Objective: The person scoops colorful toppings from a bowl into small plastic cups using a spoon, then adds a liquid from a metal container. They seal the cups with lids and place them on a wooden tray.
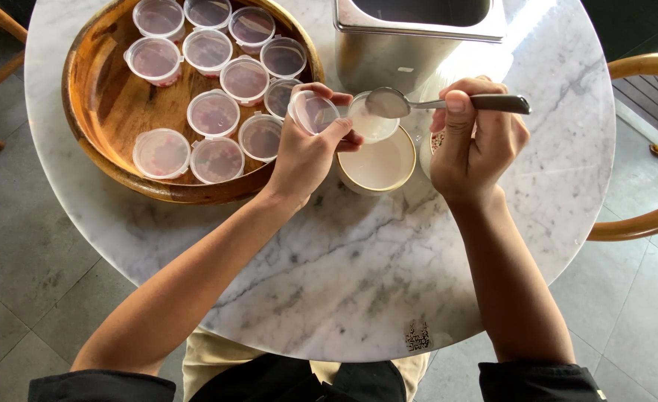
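Observation:
My left hand (308,152) holds a small clear plastic cup (371,123) with its hinged lid (312,112) flipped open; the cup holds white liquid. My right hand (474,145) grips a metal spoon (400,102) whose bowl rests over the cup's mouth. Directly below the cup stands a round bowl (377,165) of white liquid on the marble table (359,275).
A round wooden tray (113,112) at the left carries several lidded small cups with reddish contents. A steel container (411,37) stands at the table's far side. Wooden chair arms (645,67) curve at the right. Tiled floor surrounds the table.

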